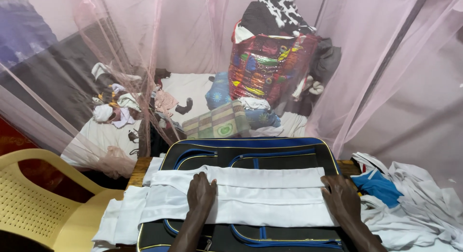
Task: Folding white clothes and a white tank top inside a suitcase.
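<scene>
**Both palms flat on the white cloth**

Here we are at the bedside: a white folded garment (pixel 241 196) lies stretched across the top of a black suitcase with blue piping (pixel 251 153), and both hands are pressed down on it. The left hand (pixel 201 193) sits flat near the cloth's left half, fingers spread and pointing away from the person; the right hand (pixel 343 196) lies open over the cloth's right end. Neither is gripping anything, just palms down.

The risk, as I judge it: the cloth overhangs the case to the left of the left hand, and that loose end could slide off or pull the fold crooked if one palm pushes harder than the other. The case lid is slick-looking, so the layers may creep.

Just beyond the right hand there's a heap of white clothes (pixel 419 208) with a blue piece (pixel 378 187) on top, close enough to get tangled in. Out past the left hand stands a yellow plastic chair (pixel 43 199). Ahead of both hands hangs a pink mosquito net (pixel 381 78) around a cluttered bed, with a bright patterned bag (pixel 270 66) piled high.
</scene>
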